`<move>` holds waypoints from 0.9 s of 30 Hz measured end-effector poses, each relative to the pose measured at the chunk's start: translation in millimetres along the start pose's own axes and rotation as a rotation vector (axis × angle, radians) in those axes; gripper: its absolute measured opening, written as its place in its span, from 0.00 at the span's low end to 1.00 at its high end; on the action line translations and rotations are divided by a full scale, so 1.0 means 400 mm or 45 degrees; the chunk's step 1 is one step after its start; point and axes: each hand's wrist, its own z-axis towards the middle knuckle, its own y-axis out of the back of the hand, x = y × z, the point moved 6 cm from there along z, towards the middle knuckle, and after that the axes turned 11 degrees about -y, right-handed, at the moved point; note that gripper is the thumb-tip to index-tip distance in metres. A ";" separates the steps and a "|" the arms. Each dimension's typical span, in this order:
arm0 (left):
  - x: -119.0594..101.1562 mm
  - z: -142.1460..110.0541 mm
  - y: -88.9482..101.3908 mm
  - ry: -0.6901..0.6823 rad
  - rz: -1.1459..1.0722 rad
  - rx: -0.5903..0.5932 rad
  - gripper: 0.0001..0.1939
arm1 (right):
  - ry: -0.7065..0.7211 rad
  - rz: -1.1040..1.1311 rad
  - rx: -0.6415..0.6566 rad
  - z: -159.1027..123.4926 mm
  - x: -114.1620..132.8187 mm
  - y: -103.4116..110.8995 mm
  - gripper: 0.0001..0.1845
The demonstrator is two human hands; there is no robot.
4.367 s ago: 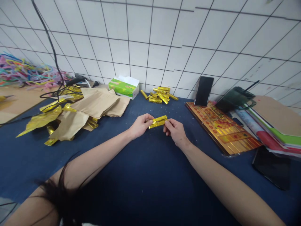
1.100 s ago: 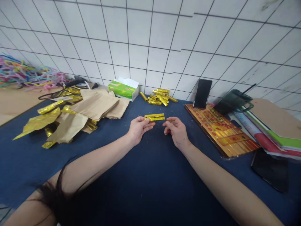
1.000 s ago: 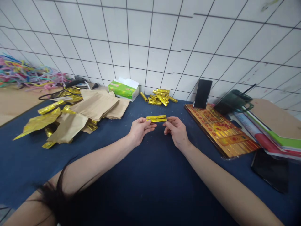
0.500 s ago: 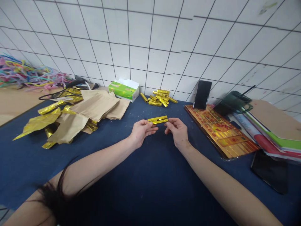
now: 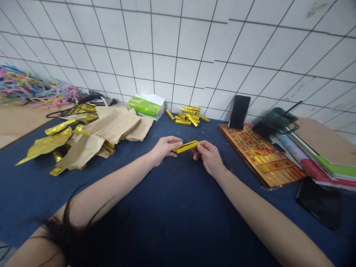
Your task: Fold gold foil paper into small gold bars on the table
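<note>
Head view: we pinch a slim folded gold-foil stick between our left hand and right hand, both closed on its ends, above a dark blue table mat. Its long axis runs crosswise, right end tilted slightly up and away. Squeezing hard could crease the foil; a slack pinch could drop it, though our grip is partly hidden.

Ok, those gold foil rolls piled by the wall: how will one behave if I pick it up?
The gold foil rolls are probably light and easily dented, judging by the creased foil sheet nearby. Being rounded, they may roll if pushed. Their glossy surface could feel slightly slippery.
</note>
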 end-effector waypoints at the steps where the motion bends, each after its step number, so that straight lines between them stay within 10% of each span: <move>1: 0.000 0.000 -0.005 0.016 0.040 0.072 0.12 | -0.007 -0.011 0.017 -0.001 0.000 -0.002 0.09; 27: -0.017 -0.016 -0.047 -0.274 0.675 0.321 0.08 | -0.130 -0.118 0.234 -0.006 -0.004 -0.018 0.07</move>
